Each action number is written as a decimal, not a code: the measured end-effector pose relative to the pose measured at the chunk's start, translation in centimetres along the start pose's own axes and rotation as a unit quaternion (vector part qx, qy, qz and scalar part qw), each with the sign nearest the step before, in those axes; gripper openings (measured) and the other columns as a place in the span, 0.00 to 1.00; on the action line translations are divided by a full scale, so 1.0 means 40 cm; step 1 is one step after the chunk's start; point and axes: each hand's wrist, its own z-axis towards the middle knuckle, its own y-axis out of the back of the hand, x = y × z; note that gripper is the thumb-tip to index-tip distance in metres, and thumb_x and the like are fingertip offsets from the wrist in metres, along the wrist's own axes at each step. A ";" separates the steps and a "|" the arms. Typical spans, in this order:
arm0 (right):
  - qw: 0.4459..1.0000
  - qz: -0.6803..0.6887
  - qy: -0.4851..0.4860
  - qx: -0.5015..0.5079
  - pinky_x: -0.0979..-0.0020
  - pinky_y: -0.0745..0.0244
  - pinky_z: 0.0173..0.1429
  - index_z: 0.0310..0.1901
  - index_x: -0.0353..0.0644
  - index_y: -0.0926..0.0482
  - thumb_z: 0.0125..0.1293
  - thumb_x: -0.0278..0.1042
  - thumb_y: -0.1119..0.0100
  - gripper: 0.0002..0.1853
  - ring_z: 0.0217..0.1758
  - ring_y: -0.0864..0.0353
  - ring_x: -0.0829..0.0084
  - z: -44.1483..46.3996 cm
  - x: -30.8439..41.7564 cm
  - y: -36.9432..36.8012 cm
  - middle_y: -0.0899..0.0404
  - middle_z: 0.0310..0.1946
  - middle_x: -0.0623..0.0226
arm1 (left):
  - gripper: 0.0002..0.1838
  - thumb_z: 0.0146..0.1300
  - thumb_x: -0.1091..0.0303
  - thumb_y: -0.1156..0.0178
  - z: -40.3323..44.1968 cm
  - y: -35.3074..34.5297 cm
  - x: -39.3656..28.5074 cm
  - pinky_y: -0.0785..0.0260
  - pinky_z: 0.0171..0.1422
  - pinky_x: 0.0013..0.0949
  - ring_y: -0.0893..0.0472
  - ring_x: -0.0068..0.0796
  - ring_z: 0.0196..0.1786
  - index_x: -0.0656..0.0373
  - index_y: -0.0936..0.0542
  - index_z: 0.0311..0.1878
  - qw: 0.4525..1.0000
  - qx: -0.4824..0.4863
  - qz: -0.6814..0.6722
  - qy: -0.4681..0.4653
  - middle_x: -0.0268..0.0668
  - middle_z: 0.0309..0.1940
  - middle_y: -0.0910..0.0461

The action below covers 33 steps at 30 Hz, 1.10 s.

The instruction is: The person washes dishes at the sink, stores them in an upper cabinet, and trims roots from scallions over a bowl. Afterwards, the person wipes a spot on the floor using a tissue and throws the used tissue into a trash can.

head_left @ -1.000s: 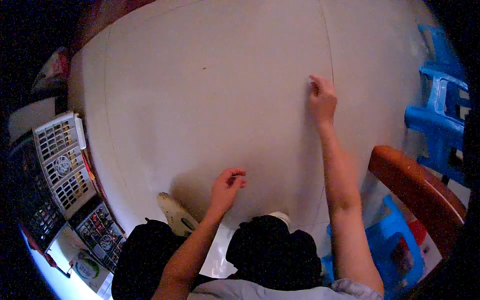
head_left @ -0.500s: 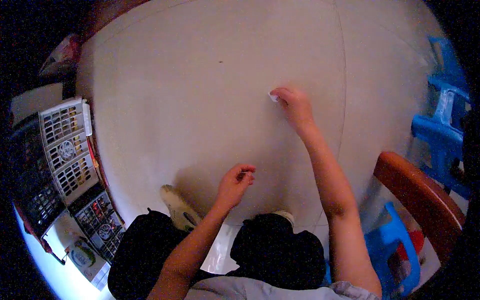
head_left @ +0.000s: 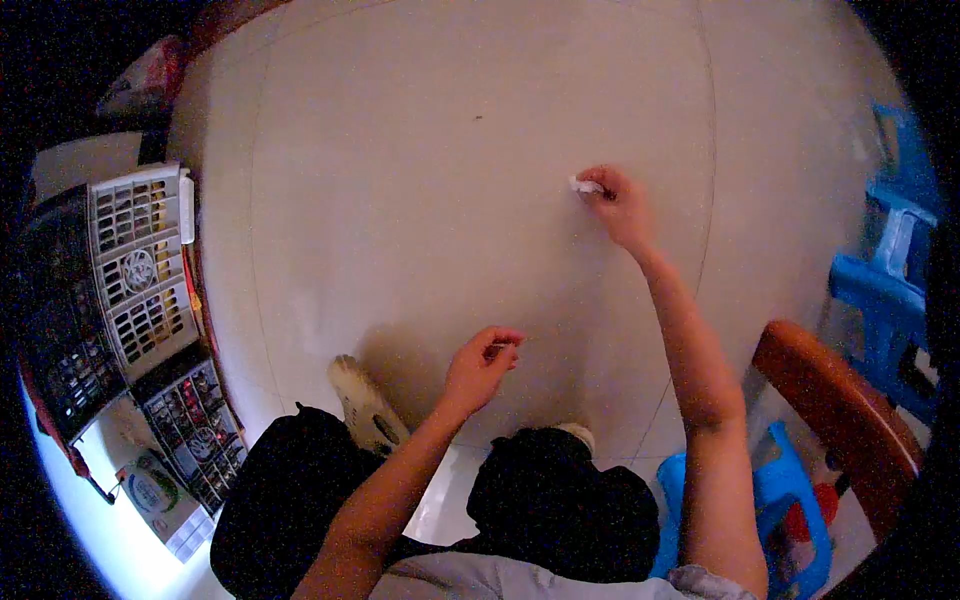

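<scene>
My right hand (head_left: 618,208) is closed on a small white piece (head_left: 586,186), perhaps tissue or paper, that sticks out from its fingertips above the pale tiled floor (head_left: 420,220). Nearer to my body, my left hand (head_left: 482,368) hangs over the floor with its fingers curled in; whatever it holds, if anything, is too small to make out. Below it are my dark-clad knees (head_left: 560,500) and a light shoe (head_left: 366,405). A small dark speck (head_left: 478,117) lies on the floor further off.
Grated plastic crates (head_left: 140,270) line the left side, with a printed box (head_left: 160,495) below them. At the right are blue plastic stools (head_left: 880,285), a curved brown wooden piece (head_left: 835,400) and another blue stool (head_left: 800,500) near my right arm.
My right hand has swung left and then slightly back right, and the white piece now shows at its fingertips. My left hand has shifted slightly right. The view has also shifted.
</scene>
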 end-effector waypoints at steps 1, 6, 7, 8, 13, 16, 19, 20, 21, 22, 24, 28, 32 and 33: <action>1.000 0.000 0.000 0.005 0.70 0.29 0.43 0.37 0.42 0.24 0.49 0.19 0.46 0.12 0.42 0.24 0.66 0.006 0.022 -0.004 0.22 0.36 0.63 | 0.10 0.61 0.71 0.48 0.006 0.002 0.015 0.28 0.43 0.28 0.22 0.25 0.36 0.59 0.26 0.45 1.000 -0.003 0.010 0.005 0.35 0.38 0.22; 0.910 -0.271 0.312 0.025 0.69 0.28 0.47 0.39 0.43 0.22 0.51 0.24 0.42 0.11 0.45 0.25 0.65 0.067 0.002 -0.030 0.22 0.39 0.66 | 0.09 0.60 0.71 0.48 -0.009 0.008 0.002 0.29 0.43 0.28 0.22 0.24 0.36 0.59 0.26 0.44 1.000 -0.005 0.000 0.001 0.35 0.38 0.22; 0.910 -0.270 0.315 0.029 0.69 0.28 0.47 0.39 0.43 0.22 0.51 0.24 0.42 0.11 0.45 0.25 0.65 0.059 0.012 -0.030 0.22 0.39 0.66 | 0.09 0.61 0.71 0.48 -0.016 0.009 -0.007 0.29 0.42 0.27 0.22 0.23 0.35 0.59 0.26 0.44 1.000 -0.008 -0.004 0.006 0.35 0.37 0.22; 0.891 -0.300 0.339 0.025 0.68 0.28 0.47 0.38 0.44 0.22 0.51 0.25 0.42 0.11 0.46 0.26 0.65 0.040 0.019 -0.027 0.22 0.41 0.67 | 0.10 0.61 0.70 0.48 -0.020 0.009 -0.013 0.29 0.42 0.27 0.22 0.23 0.35 0.59 0.26 0.44 1.000 -0.010 -0.007 0.011 0.35 0.37 0.22; 0.888 -0.312 0.332 0.067 0.64 0.31 0.54 0.40 0.43 0.23 0.53 0.26 0.48 0.12 0.53 0.30 0.59 -0.009 0.029 -0.010 0.27 0.49 0.62 | 0.10 0.61 0.70 0.48 -0.011 0.013 -0.022 0.29 0.42 0.27 0.23 0.23 0.35 0.59 0.26 0.45 1.000 -0.013 -0.007 0.012 0.34 0.36 0.22; 0.890 -0.308 0.334 0.040 0.64 0.31 0.54 0.41 0.42 0.24 0.54 0.27 0.50 0.12 0.53 0.30 0.60 -0.020 0.006 -0.023 0.26 0.49 0.63 | 0.10 0.60 0.70 0.48 -0.007 0.006 -0.016 0.29 0.42 0.27 0.23 0.23 0.35 0.58 0.26 0.45 1.000 -0.008 0.008 0.008 0.34 0.36 0.22; 0.881 -0.316 0.352 0.012 0.65 0.30 0.53 0.41 0.42 0.24 0.56 0.27 0.52 0.11 0.52 0.29 0.60 0.004 0.001 -0.031 0.26 0.48 0.62 | 0.10 0.60 0.71 0.47 0.000 0.009 -0.006 0.29 0.42 0.27 0.22 0.23 0.35 0.58 0.26 0.45 1.000 -0.009 -0.015 -0.012 0.34 0.37 0.22; 0.906 -0.281 0.315 0.025 0.65 0.30 0.52 0.42 0.43 0.24 0.56 0.26 0.51 0.12 0.52 0.29 0.59 0.019 0.000 -0.035 0.25 0.46 0.61 | 0.11 0.59 0.71 0.47 0.002 0.010 -0.004 0.29 0.41 0.27 0.22 0.23 0.35 0.58 0.26 0.45 0.999 -0.010 -0.024 -0.019 0.34 0.37 0.22; 0.928 -0.245 0.277 0.038 0.64 0.29 0.52 0.42 0.43 0.24 0.56 0.26 0.51 0.12 0.51 0.28 0.59 0.030 -0.002 -0.036 0.24 0.45 0.60 | 0.11 0.59 0.71 0.47 0.001 0.011 -0.001 0.29 0.41 0.27 0.22 0.23 0.35 0.58 0.26 0.45 0.999 -0.010 -0.023 -0.021 0.34 0.37 0.22; 0.928 -0.246 0.278 0.038 0.64 0.29 0.52 0.42 0.43 0.24 0.56 0.26 0.51 0.12 0.51 0.28 0.59 0.038 0.021 -0.036 0.24 0.45 0.60 | 0.11 0.59 0.72 0.47 0.000 0.015 0.002 0.29 0.42 0.27 0.22 0.23 0.35 0.58 0.26 0.45 0.999 -0.011 -0.028 -0.017 0.34 0.37 0.22; 0.996 -0.048 0.075 -0.006 0.69 0.28 0.45 0.40 0.41 0.24 0.52 0.21 0.47 0.12 0.46 0.26 0.64 0.048 0.091 -0.052 0.22 0.40 0.65 | 0.11 0.59 0.72 0.47 -0.004 0.021 0.000 0.29 0.42 0.27 0.22 0.24 0.35 0.58 0.26 0.45 0.999 -0.012 -0.034 -0.014 0.34 0.37 0.22; 0.983 -0.070 0.172 -0.003 0.68 0.27 0.44 0.41 0.42 0.23 0.52 0.21 0.45 0.13 0.42 0.25 0.64 0.092 0.124 -0.144 0.22 0.40 0.66 | 0.11 0.58 0.73 0.47 -0.009 0.014 -0.007 0.29 0.42 0.28 0.22 0.24 0.36 0.58 0.26 0.45 1.000 -0.006 0.011 0.003 0.34 0.37 0.22; 0.900 -0.247 0.360 -0.017 0.68 0.28 0.49 0.39 0.42 0.22 0.51 0.23 0.46 0.12 0.45 0.26 0.64 0.133 0.086 -0.198 0.22 0.41 0.67 | 0.11 0.58 0.73 0.47 -0.013 0.011 -0.018 0.29 0.42 0.28 0.22 0.25 0.36 0.57 0.26 0.45 1.000 -0.008 -0.012 0.011 0.34 0.38 0.22; 0.868 -0.300 0.396 -0.006 0.68 0.29 0.50 0.38 0.43 0.22 0.51 0.24 0.47 0.11 0.46 0.26 0.64 0.135 0.087 -0.200 0.23 0.42 0.67 | 0.11 0.58 0.73 0.47 -0.013 0.018 -0.022 0.29 0.42 0.28 0.22 0.25 0.36 0.57 0.26 0.45 1.000 -0.009 -0.016 0.013 0.34 0.38 0.22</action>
